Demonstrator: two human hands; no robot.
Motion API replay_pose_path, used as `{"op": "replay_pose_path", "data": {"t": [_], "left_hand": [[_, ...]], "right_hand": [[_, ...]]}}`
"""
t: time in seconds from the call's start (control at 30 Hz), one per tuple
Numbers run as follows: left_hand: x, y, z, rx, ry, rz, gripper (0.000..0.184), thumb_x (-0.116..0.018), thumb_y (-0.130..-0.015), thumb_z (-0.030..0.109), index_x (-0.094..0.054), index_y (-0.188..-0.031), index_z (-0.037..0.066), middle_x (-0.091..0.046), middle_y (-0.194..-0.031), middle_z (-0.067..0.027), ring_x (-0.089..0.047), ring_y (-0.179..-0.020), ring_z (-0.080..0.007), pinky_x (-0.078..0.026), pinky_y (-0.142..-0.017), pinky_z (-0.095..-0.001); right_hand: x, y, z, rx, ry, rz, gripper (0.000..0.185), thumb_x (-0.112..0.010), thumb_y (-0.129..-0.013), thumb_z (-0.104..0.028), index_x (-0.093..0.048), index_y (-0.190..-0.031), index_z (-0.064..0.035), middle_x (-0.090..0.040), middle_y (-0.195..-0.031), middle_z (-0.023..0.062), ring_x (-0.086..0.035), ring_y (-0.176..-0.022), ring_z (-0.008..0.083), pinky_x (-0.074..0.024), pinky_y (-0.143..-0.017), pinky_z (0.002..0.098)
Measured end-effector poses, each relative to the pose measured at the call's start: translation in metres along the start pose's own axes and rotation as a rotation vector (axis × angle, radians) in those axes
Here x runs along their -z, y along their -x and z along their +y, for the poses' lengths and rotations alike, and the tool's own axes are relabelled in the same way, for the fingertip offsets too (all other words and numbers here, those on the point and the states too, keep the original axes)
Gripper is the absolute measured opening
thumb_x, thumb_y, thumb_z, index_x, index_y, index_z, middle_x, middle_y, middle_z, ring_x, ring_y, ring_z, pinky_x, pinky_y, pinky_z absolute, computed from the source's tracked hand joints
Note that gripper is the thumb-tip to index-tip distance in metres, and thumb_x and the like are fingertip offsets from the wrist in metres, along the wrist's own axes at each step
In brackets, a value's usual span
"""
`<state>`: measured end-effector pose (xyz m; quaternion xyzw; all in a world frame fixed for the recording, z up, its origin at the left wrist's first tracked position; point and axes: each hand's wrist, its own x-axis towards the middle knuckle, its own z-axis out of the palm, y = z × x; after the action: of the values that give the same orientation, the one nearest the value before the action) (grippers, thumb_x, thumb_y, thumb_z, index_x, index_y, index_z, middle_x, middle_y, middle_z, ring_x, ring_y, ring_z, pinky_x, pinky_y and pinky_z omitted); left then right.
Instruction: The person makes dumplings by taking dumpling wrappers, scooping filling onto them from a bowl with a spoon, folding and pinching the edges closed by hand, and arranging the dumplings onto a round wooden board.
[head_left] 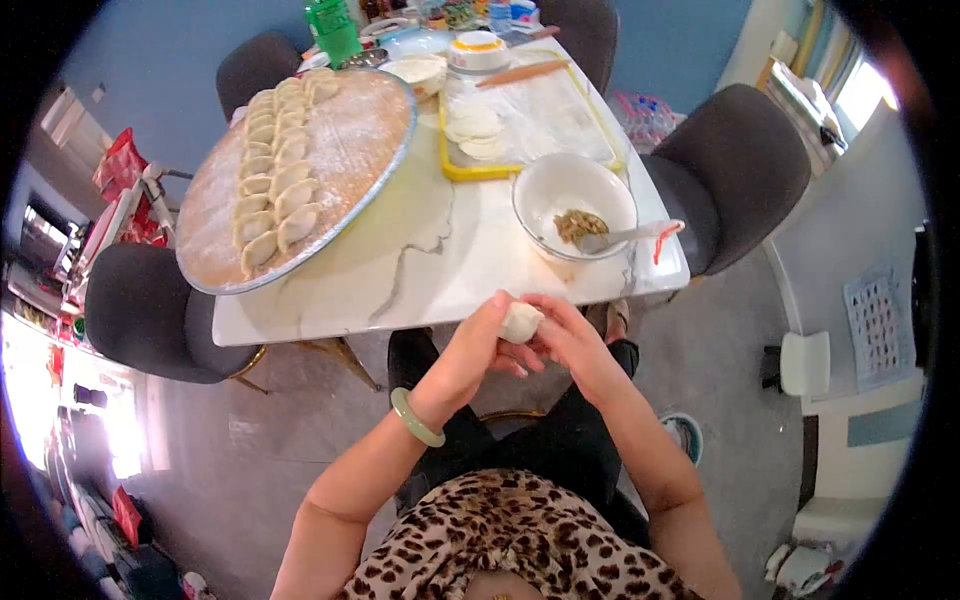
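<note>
Between my two hands, just off the table's near edge, is a pale dumpling (521, 323). My left hand (483, 340) is closed on it from the left, a jade-coloured bangle on that wrist. From the other side the fingers of my right hand (570, 342) press against the same dumpling. Past my hands stands a white bowl (527, 222) with some brownish filling (578, 226) and a spoon (632, 235) resting in it. Flat wrappers (474, 122) lie on a yellow-rimmed tray (478, 172). On the left, a round floured board (345, 180) carries rows of folded dumplings (291, 172).
The marble-patterned table (430, 275) holds a rolling pin (522, 73), a bowl of flour (415, 70), a white and orange container (478, 52) and a green bottle (333, 32). Dark chairs (740, 165) stand around it. A small bin (685, 436) is on the floor at right.
</note>
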<state>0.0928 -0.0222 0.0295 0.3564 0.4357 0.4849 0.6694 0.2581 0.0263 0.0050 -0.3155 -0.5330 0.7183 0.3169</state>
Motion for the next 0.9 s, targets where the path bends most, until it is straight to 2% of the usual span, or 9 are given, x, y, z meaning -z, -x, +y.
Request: {"op": "replay_pose_path", "data": {"t": [0.07, 0.23, 0.27, 0.3, 0.43, 0.53, 0.67, 0.77, 0.9], "left_hand": [[-0.002, -0.002, 0.001, -0.069, -0.204, 0.051, 0.039, -0.036, -0.099, 0.037, -0.054, -0.107, 0.003, -0.062, -0.083, -0.007, -0.063, -0.068, -0.0149, -0.052, -0.06, -0.0268], [0.003, -0.016, -0.007, -0.354, -0.626, 0.042, 0.03, -0.045, -0.097, 0.026, -0.054, -0.11, 0.001, -0.058, -0.086, -0.0088, -0.061, -0.067, -0.0145, -0.05, -0.059, -0.0279], [0.001, -0.011, 0.001, -0.235, -0.538, 0.02, 0.029, -0.046, -0.098, 0.025, -0.053, -0.113, 0.003, -0.058, -0.089, -0.0071, -0.062, -0.069, -0.0126, -0.05, -0.057, -0.0257], [0.005, -0.013, -0.004, -0.381, -0.612, 0.084, 0.029, -0.046, -0.098, 0.024, -0.052, -0.116, 0.003, -0.06, -0.096, -0.0065, -0.061, -0.066, -0.0116, -0.049, -0.056, -0.025], [0.034, -0.002, 0.024, -0.322, -0.278, 0.232, 0.026, -0.045, -0.098, 0.019, -0.052, -0.117, 0.003, -0.061, -0.108, -0.0055, -0.061, -0.062, -0.01, -0.048, -0.057, -0.0222], [0.073, -0.007, 0.034, -0.383, -0.245, 0.358, 0.023, -0.044, -0.098, 0.017, -0.053, -0.115, 0.003, -0.063, -0.101, -0.0057, -0.061, -0.062, -0.0098, -0.046, -0.056, -0.0218], [0.094, -0.02, 0.032, -0.455, -0.258, 0.388, 0.021, -0.046, -0.097, 0.015, -0.055, -0.112, 0.002, -0.064, -0.096, -0.0064, -0.061, -0.063, -0.0097, -0.046, -0.055, -0.0226], [0.097, -0.021, 0.023, -0.459, -0.449, 0.38, 0.018, -0.049, -0.095, 0.009, -0.057, -0.107, -0.002, -0.065, -0.089, -0.0079, -0.062, -0.065, -0.0121, -0.05, -0.059, -0.0246], [0.106, -0.03, 0.008, -0.527, -0.344, 0.34, 0.018, -0.05, -0.094, 0.006, -0.056, -0.108, -0.004, -0.064, -0.089, -0.009, -0.063, -0.07, -0.0128, -0.052, -0.063, -0.0255]], "right_hand": [[-0.003, -0.002, 0.004, -0.01, 0.038, -0.032, 0.044, -0.055, -0.094, -0.018, -0.041, -0.133, -0.0027, -0.056, -0.113, 0.0052, -0.052, -0.096, 0.0107, -0.0434, -0.083, 0.0265], [-0.003, -0.014, 0.014, -0.029, -0.077, 0.123, 0.043, -0.058, -0.092, -0.01, -0.045, -0.132, -0.0028, -0.059, -0.108, 0.0057, -0.056, -0.085, 0.0109, -0.0458, -0.069, 0.0262], [-0.005, -0.014, 0.011, -0.039, -0.08, 0.14, 0.041, -0.058, -0.092, -0.011, -0.046, -0.131, -0.0034, -0.06, -0.109, 0.0057, -0.056, -0.084, 0.0104, -0.0455, -0.067, 0.0255], [-0.004, -0.015, 0.012, -0.026, -0.068, 0.128, 0.041, -0.058, -0.092, -0.011, -0.046, -0.131, -0.0034, -0.06, -0.109, 0.0057, -0.056, -0.084, 0.0104, -0.0455, -0.067, 0.0255], [-0.01, -0.021, -0.015, -0.141, 0.018, 0.064, 0.037, -0.055, -0.093, -0.01, -0.049, -0.128, -0.0053, -0.062, -0.11, 0.0069, -0.058, -0.086, 0.0103, -0.0442, -0.066, 0.0227], [-0.029, -0.033, -0.07, -0.229, 0.154, -0.053, 0.036, -0.056, -0.091, -0.009, -0.051, -0.126, -0.0055, -0.064, -0.11, 0.008, -0.059, -0.089, 0.0109, -0.0459, -0.071, 0.0225], [-0.057, -0.113, -0.146, 0.22, 0.478, -0.351, 0.037, -0.058, -0.086, -0.007, -0.054, -0.123, -0.0039, -0.063, -0.103, 0.003, -0.058, -0.093, 0.01, -0.0462, -0.082, 0.0249], [-0.093, -0.206, -0.188, 0.38, 0.757, -0.307, 0.031, -0.06, -0.085, -0.008, -0.059, -0.116, -0.0055, -0.06, -0.101, 0.002, -0.057, -0.092, 0.0102, -0.0464, -0.082, 0.0256], [-0.128, -0.301, -0.185, 0.583, 1.006, -0.269, 0.024, -0.059, -0.085, -0.01, -0.064, -0.108, -0.0077, -0.059, -0.098, 0.0063, -0.059, -0.088, 0.016, -0.048, -0.08, 0.0289]]}}
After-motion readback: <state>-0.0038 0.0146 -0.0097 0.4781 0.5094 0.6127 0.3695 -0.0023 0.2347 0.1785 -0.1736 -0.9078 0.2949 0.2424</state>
